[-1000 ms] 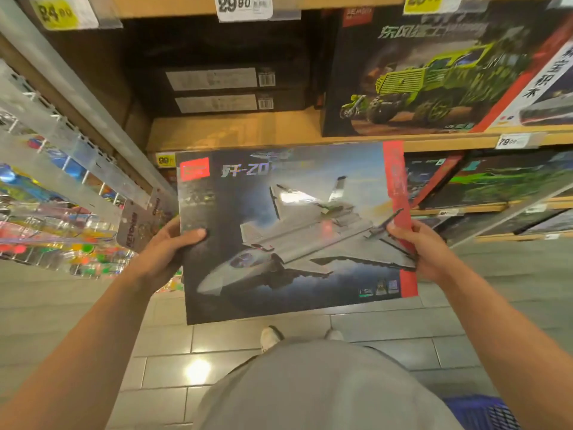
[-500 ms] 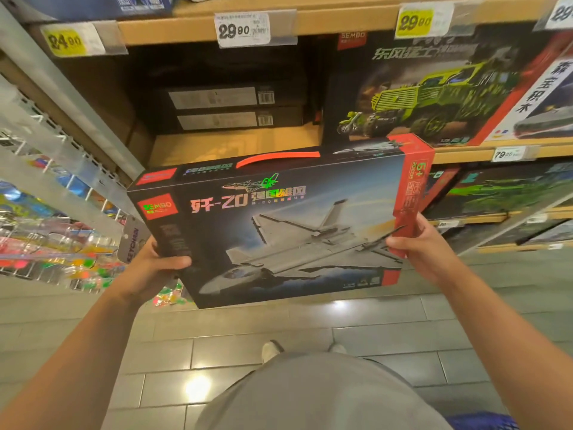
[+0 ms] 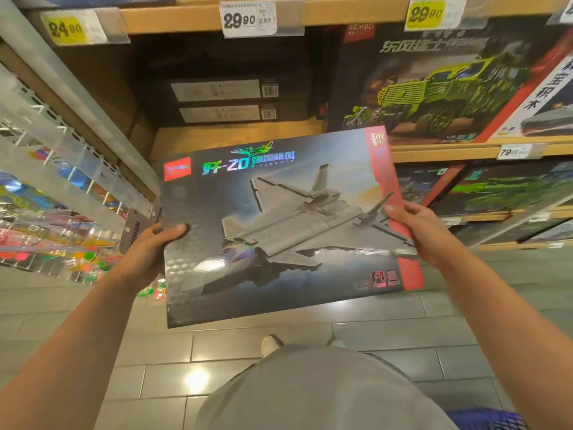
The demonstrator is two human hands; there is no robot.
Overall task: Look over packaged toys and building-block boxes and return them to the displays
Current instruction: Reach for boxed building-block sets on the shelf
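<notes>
Glossy cardboard catches the store lights as a shopper's left hand (image 3: 148,252) grips one short edge of a fighter-jet building-block box (image 3: 288,225), thumb curled over its face, while the right hand (image 3: 424,234) pinches the opposite red-striped edge. Held flat in mid-air before the wooden shelf (image 3: 235,135), the box looks stiff, light and slick, best carried by both side edges. Grey floor tiles (image 3: 387,333) stretch below; a green truck box (image 3: 440,85) stands on display at right.
</notes>
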